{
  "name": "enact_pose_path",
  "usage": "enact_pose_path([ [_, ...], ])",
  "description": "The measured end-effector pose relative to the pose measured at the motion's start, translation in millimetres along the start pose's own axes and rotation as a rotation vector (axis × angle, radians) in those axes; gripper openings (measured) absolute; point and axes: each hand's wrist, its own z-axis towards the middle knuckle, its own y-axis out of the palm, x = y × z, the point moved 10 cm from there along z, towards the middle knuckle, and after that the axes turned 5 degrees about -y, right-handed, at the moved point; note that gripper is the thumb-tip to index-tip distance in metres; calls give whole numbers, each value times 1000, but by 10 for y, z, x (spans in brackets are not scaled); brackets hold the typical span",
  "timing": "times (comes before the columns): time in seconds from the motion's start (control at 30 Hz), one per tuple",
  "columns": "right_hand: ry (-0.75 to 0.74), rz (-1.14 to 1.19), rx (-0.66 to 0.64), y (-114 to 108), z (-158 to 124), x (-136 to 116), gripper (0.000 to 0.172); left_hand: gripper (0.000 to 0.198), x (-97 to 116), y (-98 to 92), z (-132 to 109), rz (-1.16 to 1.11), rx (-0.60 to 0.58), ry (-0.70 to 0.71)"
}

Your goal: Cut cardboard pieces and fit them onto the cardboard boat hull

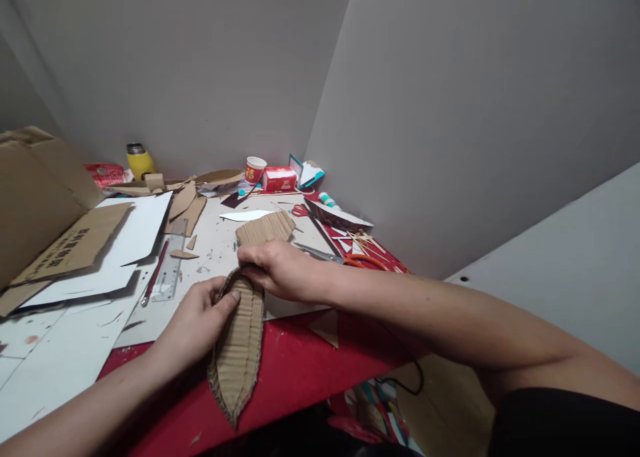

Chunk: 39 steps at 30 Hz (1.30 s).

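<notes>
A long piece of corrugated cardboard (239, 350) with a pointed lower end and raised edges lies between my hands, over the red table's front edge. My left hand (203, 310) grips its left edge, thumb on the ribbed face. At its upper part is my right hand (275, 267), fingers closed on the cardboard. A ribbed, wider cardboard part (265, 227) shows just beyond my right hand; whether it joins the long piece is hidden by that hand.
Orange-handled scissors (325, 253) lie right of my right hand. A clear ruler (169, 270) and red pen (156, 270) lie left. Farther back stand a yellow bottle (140, 161), paper cup (255, 170) and red box (279, 179). Cardboard (45, 190) stands at far left.
</notes>
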Motion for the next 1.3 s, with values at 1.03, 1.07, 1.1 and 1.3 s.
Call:
enact_pose_path([
  [1.03,128,257,203,-468,-25,-214,42,48,-45,-7,-100,-529,89,-138],
  [1.07,131,256,257,-516,-53,-206,32,50,-28,-8,-103,-518,80,-129],
  [1.1,135,260,293,-542,-79,-200,22,53,-14,-16,-106,-485,77,-119],
  [1.3,122,307,203,-323,-85,-263,14,61,28,-209,-131,-155,247,-12],
])
